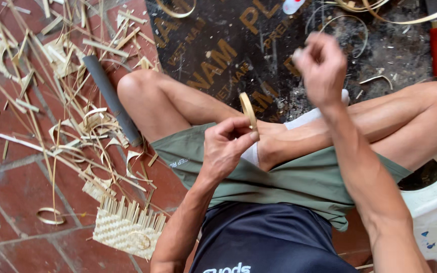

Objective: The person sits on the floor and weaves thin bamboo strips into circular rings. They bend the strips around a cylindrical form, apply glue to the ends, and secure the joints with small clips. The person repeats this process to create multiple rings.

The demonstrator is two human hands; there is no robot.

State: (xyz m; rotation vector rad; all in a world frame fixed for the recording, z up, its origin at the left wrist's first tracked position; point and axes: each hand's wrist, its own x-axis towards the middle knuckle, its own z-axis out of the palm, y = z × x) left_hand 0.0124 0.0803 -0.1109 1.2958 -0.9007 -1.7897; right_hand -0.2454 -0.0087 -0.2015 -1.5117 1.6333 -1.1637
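Our left hand (226, 146) pinches a bamboo ring (248, 109) over the knees; our right hand (322, 65), raised beyond the ring, is clenched, contents unclear. A woven mat (125, 230) lies left of the ring, half-finished, we judge.

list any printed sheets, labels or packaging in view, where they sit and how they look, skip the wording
Printed sheet: flat on the floor under the legs, top centre; black with large tan lettering, dusty.
Shorts label: small pale print on the hem of the green shorts, centre.
Shirt print: white lettering on the dark navy shirt, bottom edge.
White cap-like item: top edge, pink patch; too cropped to identify.
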